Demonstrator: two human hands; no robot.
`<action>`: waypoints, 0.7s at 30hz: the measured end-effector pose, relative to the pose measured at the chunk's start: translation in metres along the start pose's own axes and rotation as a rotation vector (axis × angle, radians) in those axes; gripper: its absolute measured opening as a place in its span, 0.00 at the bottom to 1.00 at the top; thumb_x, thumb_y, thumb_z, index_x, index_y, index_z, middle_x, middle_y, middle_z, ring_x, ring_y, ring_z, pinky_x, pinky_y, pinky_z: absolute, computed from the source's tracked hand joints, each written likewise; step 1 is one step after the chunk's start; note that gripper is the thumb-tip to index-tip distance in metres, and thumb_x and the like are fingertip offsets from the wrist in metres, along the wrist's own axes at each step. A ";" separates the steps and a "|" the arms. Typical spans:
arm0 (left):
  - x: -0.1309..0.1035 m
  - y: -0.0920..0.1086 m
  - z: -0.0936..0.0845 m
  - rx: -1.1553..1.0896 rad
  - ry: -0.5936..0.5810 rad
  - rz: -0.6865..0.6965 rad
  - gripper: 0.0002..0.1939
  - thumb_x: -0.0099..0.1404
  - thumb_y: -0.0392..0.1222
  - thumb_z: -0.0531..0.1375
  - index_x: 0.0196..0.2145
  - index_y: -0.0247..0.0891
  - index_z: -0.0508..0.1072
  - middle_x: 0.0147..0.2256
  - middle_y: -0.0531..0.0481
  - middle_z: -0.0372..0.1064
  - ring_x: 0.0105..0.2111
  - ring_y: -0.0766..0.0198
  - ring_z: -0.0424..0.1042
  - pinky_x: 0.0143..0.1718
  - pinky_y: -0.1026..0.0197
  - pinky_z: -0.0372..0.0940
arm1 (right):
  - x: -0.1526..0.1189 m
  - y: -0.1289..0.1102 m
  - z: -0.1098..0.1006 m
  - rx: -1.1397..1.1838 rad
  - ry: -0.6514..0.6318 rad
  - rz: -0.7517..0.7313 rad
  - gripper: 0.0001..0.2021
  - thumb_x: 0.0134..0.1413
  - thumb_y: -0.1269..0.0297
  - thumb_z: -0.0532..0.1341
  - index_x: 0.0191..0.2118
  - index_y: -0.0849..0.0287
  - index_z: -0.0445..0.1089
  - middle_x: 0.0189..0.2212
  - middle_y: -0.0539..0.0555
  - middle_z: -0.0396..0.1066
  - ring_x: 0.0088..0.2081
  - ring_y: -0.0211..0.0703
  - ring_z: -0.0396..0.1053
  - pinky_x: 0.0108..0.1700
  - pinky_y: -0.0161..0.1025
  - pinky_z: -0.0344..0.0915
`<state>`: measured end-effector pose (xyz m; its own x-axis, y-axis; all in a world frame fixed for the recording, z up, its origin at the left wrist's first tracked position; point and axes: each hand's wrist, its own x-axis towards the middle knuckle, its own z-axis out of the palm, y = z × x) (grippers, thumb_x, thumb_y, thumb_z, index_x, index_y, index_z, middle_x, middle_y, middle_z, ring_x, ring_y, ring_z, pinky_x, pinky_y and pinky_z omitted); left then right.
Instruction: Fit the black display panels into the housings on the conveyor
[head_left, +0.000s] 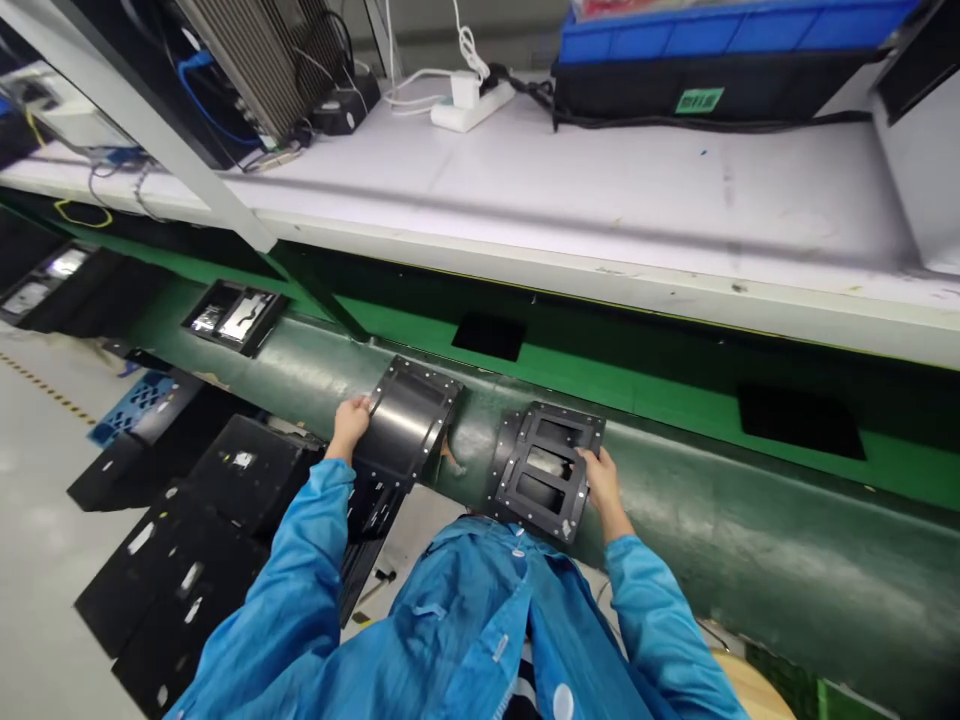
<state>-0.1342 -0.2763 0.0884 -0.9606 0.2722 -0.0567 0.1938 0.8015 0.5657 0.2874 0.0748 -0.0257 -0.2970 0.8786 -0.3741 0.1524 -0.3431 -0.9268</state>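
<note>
My left hand (349, 423) grips the left edge of a solid black metal plate (409, 420) with small holes along its rim. It rests tilted on the green conveyor's near edge. My right hand (602, 484) holds the right side of a black metal frame (544, 466) with three rectangular openings, lying on the same rounded green edge. The two parts sit side by side, a small gap between them. Both arms wear blue sleeves.
The green conveyor belt (675, 400) carries black trays (236, 316) to the left and dark pads. Above it a white shelf (600, 190) holds a power strip (469, 105), cables and a blue bin (720, 40). Black trays (187, 540) are stacked on the floor at lower left.
</note>
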 end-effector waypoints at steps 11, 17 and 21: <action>0.038 -0.023 0.032 0.224 -0.062 0.074 0.17 0.69 0.46 0.60 0.47 0.34 0.82 0.52 0.32 0.76 0.56 0.43 0.73 0.60 0.50 0.65 | 0.013 0.017 0.026 -0.897 0.192 -0.013 0.21 0.57 0.43 0.61 0.35 0.58 0.78 0.34 0.66 0.78 0.41 0.63 0.77 0.43 0.52 0.70; 0.123 0.092 0.080 0.066 -0.054 0.229 0.24 0.71 0.48 0.61 0.60 0.32 0.74 0.56 0.32 0.72 0.59 0.45 0.70 0.63 0.51 0.62 | 0.016 0.025 0.034 -0.990 0.290 -0.093 0.29 0.60 0.41 0.59 0.55 0.60 0.76 0.52 0.69 0.76 0.53 0.64 0.74 0.54 0.53 0.68; 0.177 0.185 0.155 0.005 -0.199 0.131 0.51 0.62 0.57 0.71 0.70 0.26 0.56 0.67 0.17 0.56 0.68 0.35 0.58 0.66 0.43 0.55 | 0.002 0.037 0.054 -0.973 0.311 -0.047 0.47 0.54 0.33 0.62 0.67 0.68 0.64 0.57 0.75 0.71 0.58 0.69 0.70 0.58 0.56 0.66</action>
<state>-0.2379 0.0028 0.0556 -0.8691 0.4732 -0.1445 0.3154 0.7549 0.5751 0.2412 0.0460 -0.0629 -0.0856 0.9792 -0.1841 0.8875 -0.0090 -0.4607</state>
